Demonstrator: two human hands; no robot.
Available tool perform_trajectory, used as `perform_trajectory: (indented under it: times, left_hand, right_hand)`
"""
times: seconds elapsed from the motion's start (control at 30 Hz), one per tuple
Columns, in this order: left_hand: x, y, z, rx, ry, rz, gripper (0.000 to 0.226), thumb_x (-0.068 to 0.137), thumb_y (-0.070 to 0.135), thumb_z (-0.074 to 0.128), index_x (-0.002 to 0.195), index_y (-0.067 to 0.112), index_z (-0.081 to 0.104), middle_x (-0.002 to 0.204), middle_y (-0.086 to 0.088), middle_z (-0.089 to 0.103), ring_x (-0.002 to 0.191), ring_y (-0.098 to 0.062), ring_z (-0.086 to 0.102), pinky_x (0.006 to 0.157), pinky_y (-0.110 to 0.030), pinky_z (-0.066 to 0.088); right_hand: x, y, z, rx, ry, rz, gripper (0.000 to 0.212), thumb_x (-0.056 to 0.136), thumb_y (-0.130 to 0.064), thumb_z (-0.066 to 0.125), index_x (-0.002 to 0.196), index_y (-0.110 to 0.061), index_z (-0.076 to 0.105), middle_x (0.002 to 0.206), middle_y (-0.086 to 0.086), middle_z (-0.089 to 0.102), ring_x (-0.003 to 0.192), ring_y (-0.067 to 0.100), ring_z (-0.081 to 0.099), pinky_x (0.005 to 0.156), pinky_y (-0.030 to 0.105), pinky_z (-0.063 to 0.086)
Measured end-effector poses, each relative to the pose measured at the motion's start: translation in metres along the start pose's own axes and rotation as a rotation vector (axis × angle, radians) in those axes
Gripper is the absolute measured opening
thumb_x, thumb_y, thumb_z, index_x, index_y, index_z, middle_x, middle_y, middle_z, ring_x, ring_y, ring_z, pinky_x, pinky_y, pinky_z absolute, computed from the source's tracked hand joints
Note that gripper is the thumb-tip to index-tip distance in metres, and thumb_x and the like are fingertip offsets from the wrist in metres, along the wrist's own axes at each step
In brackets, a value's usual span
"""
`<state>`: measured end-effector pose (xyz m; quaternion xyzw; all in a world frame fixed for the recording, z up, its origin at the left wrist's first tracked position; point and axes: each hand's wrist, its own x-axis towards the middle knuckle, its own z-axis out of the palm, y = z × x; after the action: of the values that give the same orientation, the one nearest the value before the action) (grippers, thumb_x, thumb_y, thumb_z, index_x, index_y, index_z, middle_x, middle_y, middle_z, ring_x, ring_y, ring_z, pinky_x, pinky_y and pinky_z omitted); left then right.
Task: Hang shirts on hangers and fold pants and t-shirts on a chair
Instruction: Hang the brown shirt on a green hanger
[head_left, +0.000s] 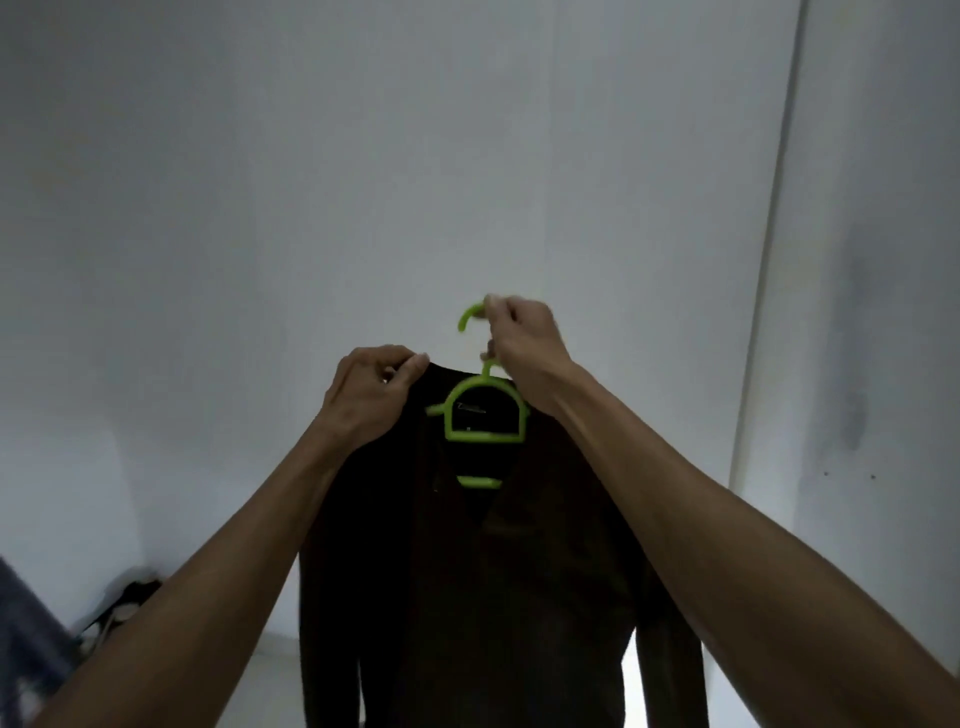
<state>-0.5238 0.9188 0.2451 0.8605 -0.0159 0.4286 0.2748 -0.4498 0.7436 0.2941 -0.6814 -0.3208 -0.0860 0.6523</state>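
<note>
Shirt (467, 597), dark w/ long sleeves, hangs in mid-air in front of a pale wall (363, 182), already draped on a green plastic hanger (480, 415) whose frame shows through the open neck. Right hand (524, 353) up top, fingers curled round the hook & stem, carrying the weight. Left hand (371, 395) pinches the collar/shoulder edge at its own side, fingers bent on the fabric, pulling it up toward the hanger arm. Looks like the seating step: garment on, shoulders not yet squared, since the left shoulder sits bunched near the fingers and the hanger arm on that side pokes out bare. To do well: keep hook grip firm & vertical so hanger doesn't tip; w/ left, slide the shoulder seam outward over the arm end, not just tug upward, or the neck will stretch. Then swap attention to the right shoulder, hidden behind the right wrist, so can't tell if seated. Check front plackets hang even; they overlap lower down, buttons too dark to make out. Avoid yanking: slick plastic arms likely let the cloth slip off the far side. Let sleeves drop free at both sides, no twisting. No rail or peg in view, so hanging spot unknown. Dim clutter (119, 603) low at the left on the floor, apart from the shirt; nothing carries the garment but the two hands.
</note>
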Motion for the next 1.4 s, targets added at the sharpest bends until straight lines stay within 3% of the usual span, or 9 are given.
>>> perform_trajectory:
  times: [0.07, 0.17, 0.27, 0.5, 0.73, 0.97, 1.13, 1.27, 1.4]
  left_hand:
    - [0.005, -0.001, -0.006, -0.017, -0.14, -0.037, 0.042, 0.098, 0.046, 0.055, 0.073, 0.013, 0.063, 0.065, -0.006, 0.058, 0.063, -0.01, 0.052, 0.063, -0.033, 0.043]
    - [-0.001, -0.022, -0.015, 0.135, -0.29, -0.151, 0.057, 0.092, 0.071, 0.04, 0.076, 0.021, 0.062, 0.073, 0.009, 0.063, 0.072, -0.011, 0.06, 0.073, -0.035, 0.049]
    - [-0.03, -0.05, -0.016, 0.208, -0.16, -0.23, 0.066, 0.093, 0.074, 0.021, 0.074, 0.019, 0.051, 0.075, -0.001, 0.061, 0.073, -0.021, 0.06, 0.075, -0.046, 0.051]
    - [-0.041, -0.059, -0.018, 0.147, 0.252, -0.216, 0.061, 0.102, 0.052, 0.032, 0.064, 0.005, 0.042, 0.056, -0.005, 0.051, 0.054, -0.02, 0.047, 0.057, -0.035, 0.034]
    - [-0.023, -0.071, -0.033, 0.19, 0.086, -0.342, 0.075, 0.097, 0.068, 0.018, 0.059, 0.009, 0.044, 0.059, -0.004, 0.055, 0.058, -0.023, 0.054, 0.066, -0.039, 0.045]
    - [-0.034, -0.047, -0.018, 0.294, -0.06, 0.11, 0.03, 0.103, 0.039, 0.046, 0.109, 0.019, 0.067, 0.094, 0.003, 0.067, 0.088, -0.02, 0.06, 0.078, -0.039, 0.048]
    - [-0.029, -0.039, -0.007, 0.131, 0.047, 0.097, 0.025, 0.1, 0.038, 0.048, 0.096, 0.022, 0.067, 0.085, 0.004, 0.067, 0.08, -0.02, 0.06, 0.073, -0.042, 0.05]
    - [-0.026, -0.029, 0.001, 0.047, 0.021, 0.046, 0.024, 0.101, 0.035, 0.052, 0.084, 0.023, 0.063, 0.073, 0.006, 0.064, 0.071, -0.019, 0.06, 0.068, -0.041, 0.049]
    - [-0.026, -0.028, -0.003, 0.185, -0.041, 0.033, 0.027, 0.101, 0.046, 0.045, 0.094, 0.027, 0.064, 0.081, 0.009, 0.066, 0.076, -0.016, 0.061, 0.068, -0.037, 0.05]
  right_hand:
    - [-0.002, 0.007, 0.002, -0.046, -0.043, 0.064, 0.039, 0.108, -0.03, 0.043, 0.111, 0.001, 0.067, 0.073, -0.008, 0.052, 0.06, 0.013, 0.054, 0.079, 0.044, 0.06]
    - [0.009, 0.004, -0.002, 0.067, 0.1, 0.058, 0.04, 0.107, -0.026, 0.044, 0.11, 0.007, 0.066, 0.071, -0.01, 0.05, 0.059, 0.01, 0.052, 0.066, 0.033, 0.054]
    - [0.014, 0.002, -0.011, 0.126, 0.148, 0.037, 0.039, 0.107, -0.026, 0.045, 0.107, 0.008, 0.065, 0.069, -0.008, 0.047, 0.061, 0.009, 0.049, 0.06, 0.027, 0.049]
    - [0.016, 0.004, -0.023, -0.087, 0.076, -0.106, 0.035, 0.106, -0.033, 0.048, 0.096, -0.006, 0.068, 0.068, 0.003, 0.056, 0.059, 0.019, 0.056, 0.05, 0.023, 0.049]
    - [0.009, 0.004, 0.004, 0.031, 0.098, -0.052, 0.036, 0.107, -0.031, 0.045, 0.104, -0.002, 0.066, 0.068, -0.005, 0.054, 0.06, 0.014, 0.054, 0.053, 0.022, 0.049]
    - [0.017, -0.002, 0.021, 0.133, 0.155, -0.002, 0.036, 0.106, -0.031, 0.047, 0.102, -0.002, 0.067, 0.062, -0.009, 0.05, 0.051, 0.012, 0.047, 0.061, 0.032, 0.052]
    - [0.019, -0.007, 0.029, 0.075, 0.136, -0.027, 0.033, 0.106, -0.035, 0.046, 0.094, -0.012, 0.065, 0.078, 0.0, 0.063, 0.055, 0.013, 0.052, 0.061, 0.036, 0.051]
    - [0.015, 0.001, 0.033, 0.088, 0.143, 0.001, 0.035, 0.106, -0.036, 0.046, 0.096, -0.01, 0.067, 0.068, -0.007, 0.055, 0.058, 0.014, 0.051, 0.065, 0.038, 0.052]
    - [0.022, -0.006, 0.027, 0.137, 0.139, -0.022, 0.034, 0.106, -0.032, 0.048, 0.097, -0.006, 0.068, 0.065, -0.003, 0.051, 0.055, 0.013, 0.048, 0.061, 0.033, 0.051]
